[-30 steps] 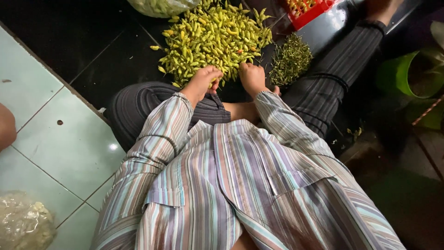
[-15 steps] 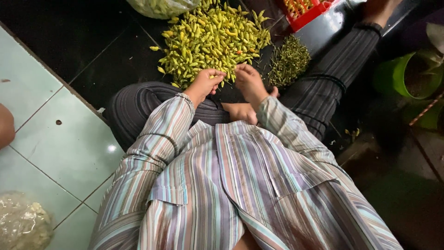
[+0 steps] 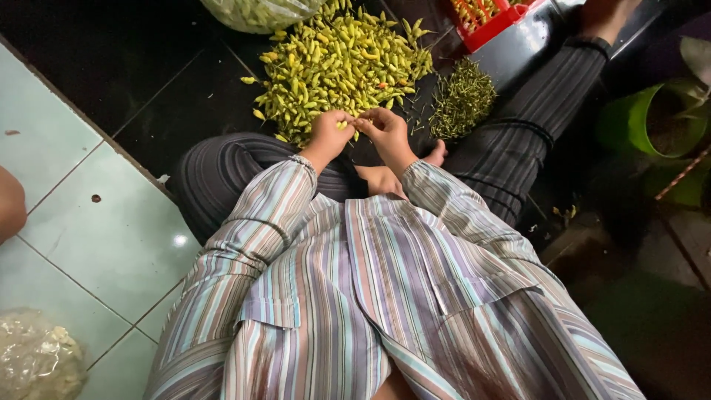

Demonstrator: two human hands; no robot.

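Yellow-green chili [image 3: 348, 124] sits pinched between the two hands, which have drawn together since half a second ago, when they rested apart at the near edge of the pile. The left hand [image 3: 331, 133] has its fingers curled shut on one end, and the right hand [image 3: 385, 126] closes its fingertips on the other end. The chili is small, slim and pale (only a sliver shows between the fingers). Just beyond lies the heap of chilies [image 3: 341, 63] on the dark floor, with a smaller mound of green stems [image 3: 463, 100] beside it to the right. A red basket [image 3: 492, 15] sits farther back, a green pot [image 3: 648, 118] to the right, and a clear plastic bag [image 3: 255, 11] at the top. Striped sleeves hide the wrists.
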